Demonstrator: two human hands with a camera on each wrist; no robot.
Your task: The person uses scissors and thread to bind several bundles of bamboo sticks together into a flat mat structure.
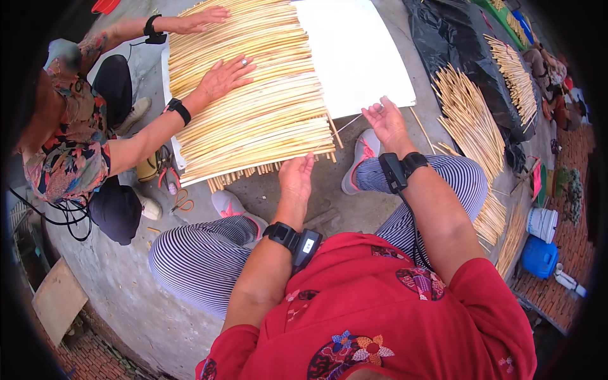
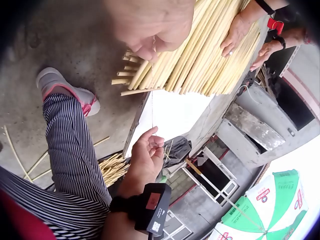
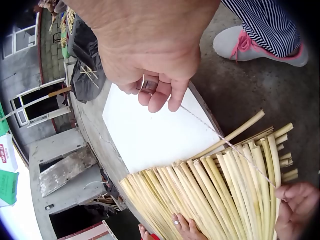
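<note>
A layer of straw-coloured stalks (image 1: 253,120) lies side by side on a white board (image 1: 361,57). My left hand (image 1: 296,178) pinches a thin string (image 3: 212,129) at the near edge of the stalks. From there the string runs taut across the stalk ends to my right hand (image 1: 387,130), whose curled fingers grip its other end beside the board's near corner. In the right wrist view, a ring (image 3: 148,86) shows on a right finger. Another person's hands (image 1: 227,79) rest flat on the stalks from the left.
Loose stalk bundles (image 1: 472,117) lie at right beside black plastic sheeting (image 1: 449,38). Scissors (image 1: 182,201) and pliers (image 1: 168,170) are on the concrete at left, near the other person's feet. A blue container (image 1: 539,256) stands far right. My shoes (image 1: 361,158) are close to the board.
</note>
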